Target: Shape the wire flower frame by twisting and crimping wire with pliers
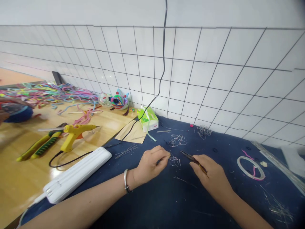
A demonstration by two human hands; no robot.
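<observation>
My left hand (152,163) is pinched closed around a thin wire (170,153), just above the dark blue cloth. Past its fingertips lies a small tangle of looped wire with pinkish ends (175,161); whether it joins the held wire I cannot tell. My right hand (209,170) grips a pair of pliers (194,159), whose dark jaws point toward the left hand without touching it. Farther back sits another bundle of coiled wire (176,140). A few straight wires (183,181) lie on the cloth below the hands.
A white power strip (78,175), a yellow glue gun (73,133) and green-yellow pliers (47,143) lie left. A tissue pack (148,119) stands at the wall, where a black cable (164,57) hangs. Rightward are a ring-shaped coil (240,170) and scattered wires (280,210). Another person's hand (3,115) shows far left.
</observation>
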